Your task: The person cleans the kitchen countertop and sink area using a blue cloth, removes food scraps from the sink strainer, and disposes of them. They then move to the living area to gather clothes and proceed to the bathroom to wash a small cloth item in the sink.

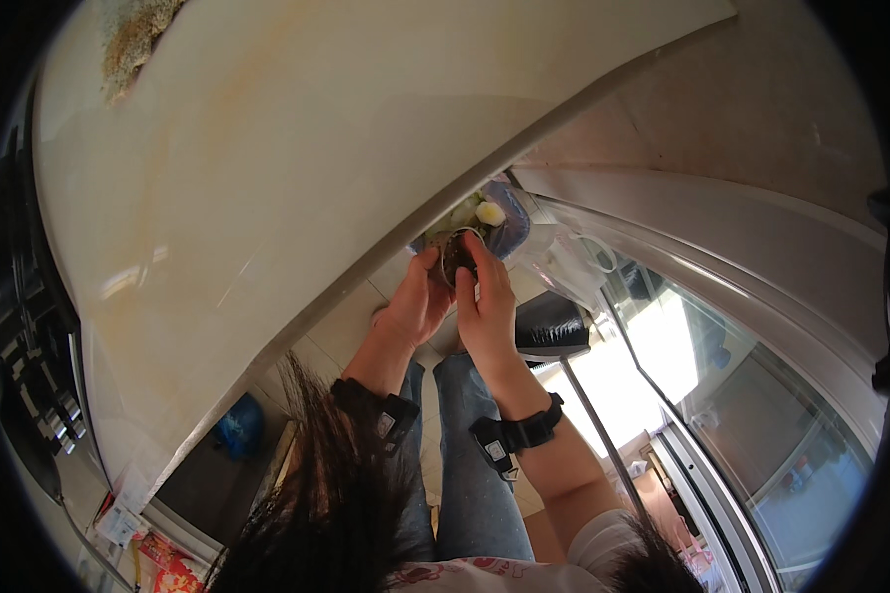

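Observation:
My left hand (417, 300) holds a small cup (437, 276) from its left side, past the edge of the countertop. The cup lies tilted with its mouth towards the right, and dark, wet-looking matter (456, 256) coats its inside. On the mouth side, my right hand (487, 300) grips the cup's rim, a finger reaching to the opening. Beyond the hands and lower down stands a bin with a bluish plastic liner (518, 219). Pale and green scraps lie in it, among them a white and yellow piece (490, 214). My hands hide part of the cup and bin.
A pale marbled countertop (304, 148) fills the upper left, with a gas hob (30, 319) at its far left. Right of my hands are a clear plastic bag (556, 256), a black dustpan (551, 326) with a long handle, and a glass sliding door (756, 415). A blue bag (239, 426) sits below the counter.

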Available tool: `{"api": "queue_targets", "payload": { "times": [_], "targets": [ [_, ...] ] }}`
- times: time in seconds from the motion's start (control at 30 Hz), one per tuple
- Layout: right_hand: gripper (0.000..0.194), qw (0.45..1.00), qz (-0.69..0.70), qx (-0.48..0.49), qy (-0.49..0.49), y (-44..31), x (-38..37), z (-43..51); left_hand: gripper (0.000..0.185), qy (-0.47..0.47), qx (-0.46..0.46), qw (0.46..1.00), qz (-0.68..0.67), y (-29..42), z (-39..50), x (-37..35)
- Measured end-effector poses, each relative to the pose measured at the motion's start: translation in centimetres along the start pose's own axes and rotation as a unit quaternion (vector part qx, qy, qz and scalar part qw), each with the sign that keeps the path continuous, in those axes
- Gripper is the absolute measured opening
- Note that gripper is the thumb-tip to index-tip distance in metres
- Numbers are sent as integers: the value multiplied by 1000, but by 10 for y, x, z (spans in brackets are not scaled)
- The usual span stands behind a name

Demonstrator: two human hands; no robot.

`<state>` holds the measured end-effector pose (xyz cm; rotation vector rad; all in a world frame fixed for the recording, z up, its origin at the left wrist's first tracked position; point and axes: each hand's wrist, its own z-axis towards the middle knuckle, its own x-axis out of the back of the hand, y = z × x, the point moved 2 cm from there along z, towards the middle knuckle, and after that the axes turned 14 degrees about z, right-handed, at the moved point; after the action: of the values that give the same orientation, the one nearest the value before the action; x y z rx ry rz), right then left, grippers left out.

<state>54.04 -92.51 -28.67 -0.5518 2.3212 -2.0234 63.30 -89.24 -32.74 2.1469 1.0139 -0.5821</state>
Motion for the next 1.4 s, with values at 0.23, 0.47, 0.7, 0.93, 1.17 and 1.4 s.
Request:
{"api": "queue_targets", "payload": {
  "times": [0.23,0.47,0.7,0.93,1.17,1.4],
  "targets": [
    [23,981,81,-146,100,4,-2,7,40,-8,-28,998,48,-7,-2,-4],
    [28,876,346,-303,142,12,-5,4,39,30,-54,994,95,-10,-3,1],
    [23,982,59,-161,79,1,1,4,42,13,-39,998,43,3,-5,-2],
    [22,899,296,-301,116,4,-7,2,38,32,-13,994,100,-5,-8,-2],
    [19,877,354,-289,150,12,-12,0,38,23,-16,995,100,-11,-5,3],
    [13,980,40,-189,43,2,-1,-9,45,12,-14,999,45,-4,-7,-2]
  ]
}}
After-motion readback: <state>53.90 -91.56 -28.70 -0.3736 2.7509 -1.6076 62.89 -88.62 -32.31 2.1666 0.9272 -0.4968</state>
